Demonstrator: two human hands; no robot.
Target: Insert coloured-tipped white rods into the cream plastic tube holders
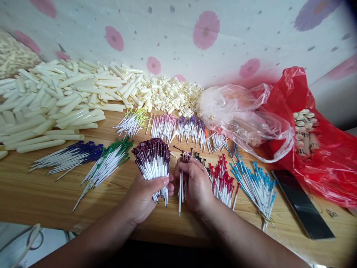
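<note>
My left hand [145, 195] is closed around a thick bundle of white refills with dark maroon caps [154, 160], held upright over the wooden table [41, 193]. My right hand [196, 184] grips a few more maroon-capped refills [182, 178], tips pointing down at the table. The two hands sit side by side, almost touching. Just right of my right hand lies a pile of red-capped refills [223, 178].
Piles of refills lie sorted by colour: blue-black [69, 156], green [107, 163], light blue [256, 182], purple and pink [178, 128]. Cream tubes [50, 104] and small cream caps [173, 95] fill the back. A clear bag [245, 115], red bag [329, 160] and phone [301, 203] lie at right.
</note>
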